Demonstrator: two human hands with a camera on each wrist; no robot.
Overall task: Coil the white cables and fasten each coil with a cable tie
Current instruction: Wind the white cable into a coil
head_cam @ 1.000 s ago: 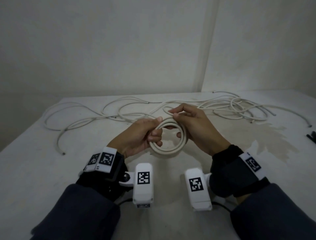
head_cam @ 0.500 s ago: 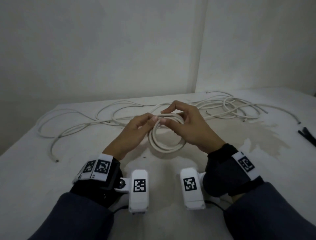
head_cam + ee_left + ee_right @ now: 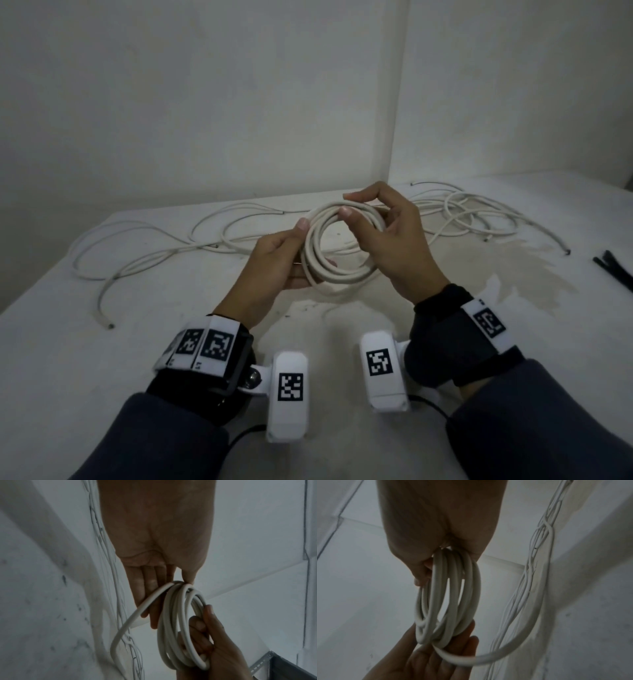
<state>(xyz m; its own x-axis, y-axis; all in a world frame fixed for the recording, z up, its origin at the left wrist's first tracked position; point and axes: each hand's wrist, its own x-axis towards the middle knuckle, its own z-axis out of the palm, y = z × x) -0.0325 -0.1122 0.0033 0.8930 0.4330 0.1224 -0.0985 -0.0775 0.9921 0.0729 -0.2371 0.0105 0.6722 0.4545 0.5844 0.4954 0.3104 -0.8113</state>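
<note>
The white coil [image 3: 337, 250] is held up off the tabletop [image 3: 102, 359], near the middle of the scene, between both hands. The left hand [image 3: 274, 263] holds its left side with the thumb on top and nearly straight fingers [image 3: 149, 595] beneath, a light pinch rather than a full wrap. The right hand [image 3: 394, 246] curls its fingers round the far right part of the loops, thumb and forefinger pinched at the top. The risk, as I judge it, lies in the cable's springiness: it looks like smooth, round, fairly stiff plastic-jacketed cord, and the several turns already sit unevenly, splayed apart in the right wrist view. If either pinch slackens while a hand reaches away, the loops could fan open and unwind. A loose tail [image 3: 513, 642] runs out of the coil in a wide arc toward the other cables, and its weight or a snag could drag a turn out. The loose white cables [image 3: 462, 216] sprawl in overlapping curves across the far tabletop, so they may tangle with it. The black cable ties [image 3: 613, 270], thin flat strips, lie at the far right edge, well apart from the hands, so fetching one means one hand must hold the coil alone. The tabletop is matt, pale and stained.
</note>
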